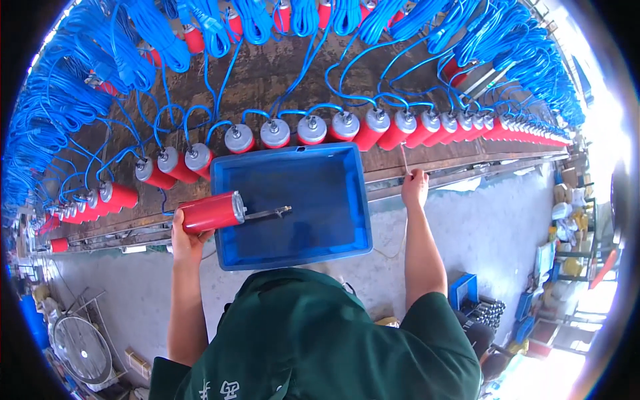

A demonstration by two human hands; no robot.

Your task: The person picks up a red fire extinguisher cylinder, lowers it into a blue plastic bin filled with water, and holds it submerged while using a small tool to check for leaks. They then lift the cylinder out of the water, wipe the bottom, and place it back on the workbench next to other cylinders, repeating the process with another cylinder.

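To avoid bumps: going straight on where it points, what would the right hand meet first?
The right hand would likely meet the bench edge first, or, if higher, a red cylinder; depth is unclear.

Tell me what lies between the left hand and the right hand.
In the head view, the blue tray lies between the left hand and the right hand; the left hand's red cylinder extends over the tray.

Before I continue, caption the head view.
Left hand holds red cylinder partly over blue tub; right hand holds something thin.
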